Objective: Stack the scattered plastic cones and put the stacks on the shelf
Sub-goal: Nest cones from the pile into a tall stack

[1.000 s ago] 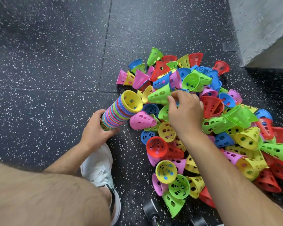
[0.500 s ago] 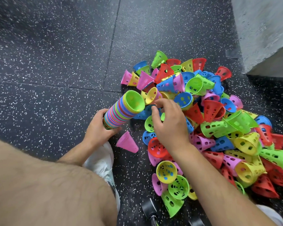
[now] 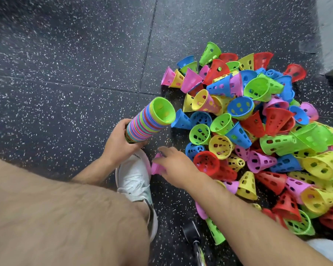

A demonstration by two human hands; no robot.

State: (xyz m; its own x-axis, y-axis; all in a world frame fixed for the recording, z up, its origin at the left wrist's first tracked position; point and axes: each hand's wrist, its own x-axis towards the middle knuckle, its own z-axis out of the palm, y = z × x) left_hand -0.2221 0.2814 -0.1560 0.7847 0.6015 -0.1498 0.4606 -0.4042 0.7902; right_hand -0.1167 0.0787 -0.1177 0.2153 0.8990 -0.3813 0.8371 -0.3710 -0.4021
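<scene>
Now | left hand (image 3: 119, 144) grips cone stack (image 3: 144, 125) | long axis tilted, mouth up-right

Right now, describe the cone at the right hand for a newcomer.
Start at the big cone pile, then look left to the white shoe. The pink cone lies beside its toe, under the right hand, alone and clear of the pile.

Bare floor (image 3: 65, 73) lies open left; cone pile (image 3: 258, 131) blocks the right.
</scene>
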